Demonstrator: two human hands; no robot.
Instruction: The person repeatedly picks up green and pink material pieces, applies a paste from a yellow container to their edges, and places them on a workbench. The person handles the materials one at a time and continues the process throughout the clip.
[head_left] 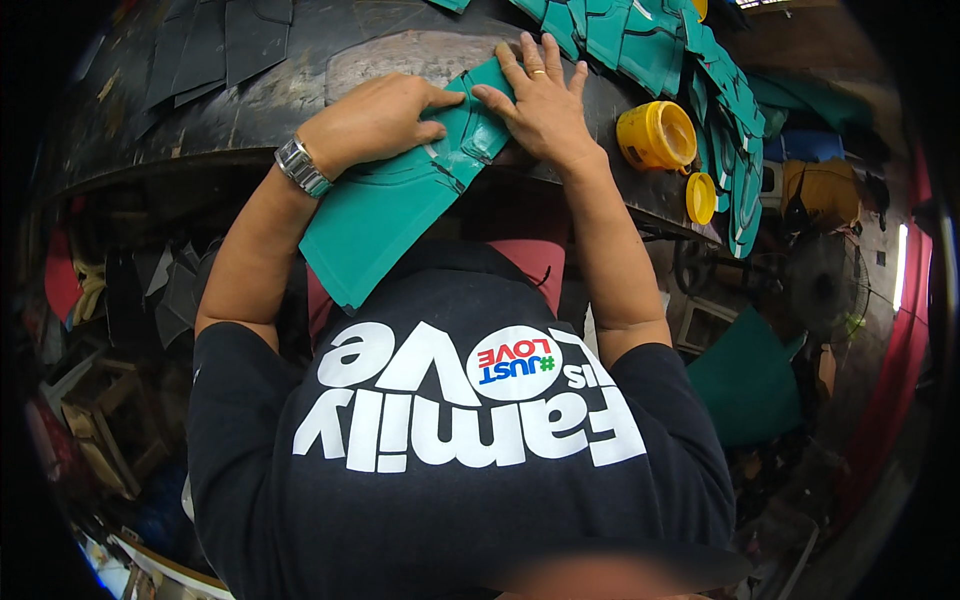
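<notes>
A flat green panel of leather-like sheet (368,238) lies slantwise over the front edge of the table, its wide lower end hanging toward my lap. Dark lines and a glossy patch show near its upper end. My left hand (375,122), with a metal watch at the wrist, rests on its left side; the index finger and thumb press down, apart from each other, and the other fingers are mostly hidden. At its upper right corner my right hand (545,105) lies flat with fingers spread, a ring on one of them. The thumb touches the green sheet.
A yellow tub (656,136) stands right of my right hand, with a yellow lid (700,198) near the table edge. Overlapping green pieces (640,50) line the back and right. Black pieces (258,42) lie at the far left. A fan (828,278) stands beyond the table's right.
</notes>
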